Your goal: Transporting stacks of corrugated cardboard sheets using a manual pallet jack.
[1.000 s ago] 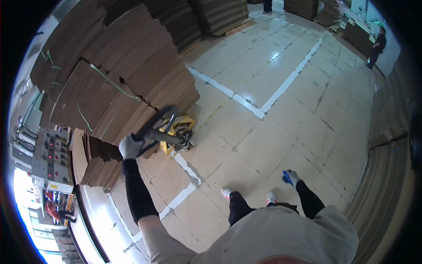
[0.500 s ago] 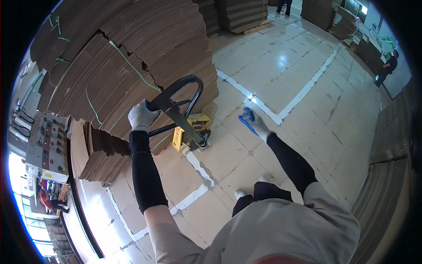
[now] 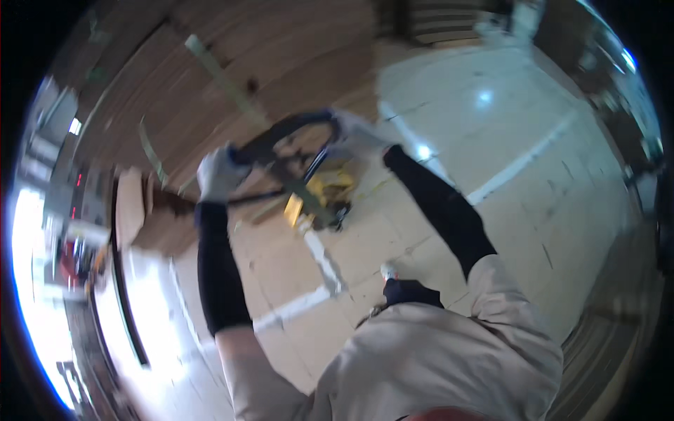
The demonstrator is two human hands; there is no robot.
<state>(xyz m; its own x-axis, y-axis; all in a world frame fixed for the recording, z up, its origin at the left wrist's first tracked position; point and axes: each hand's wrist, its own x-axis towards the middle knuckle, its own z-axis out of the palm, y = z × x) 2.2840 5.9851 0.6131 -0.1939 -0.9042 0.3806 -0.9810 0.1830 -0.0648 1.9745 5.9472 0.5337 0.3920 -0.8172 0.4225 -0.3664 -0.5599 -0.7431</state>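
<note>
Gloved left hand (image 3: 219, 173) and right hand (image 3: 354, 131) both clamped on the dark looped metal handle (image 3: 281, 137); its shaft slants down-right to the yellow pallet jack (image 3: 316, 200) beside strapped corrugated cardboard stacks (image 3: 210, 77)

Both gloved hands grip the dark loop handle (image 3: 288, 137) of a yellow pallet jack (image 3: 319, 196): left hand (image 3: 219, 174) on its left side, right hand (image 3: 351, 130) on its right. Stacked cardboard (image 3: 232, 77) rises just beyond them.
</note>
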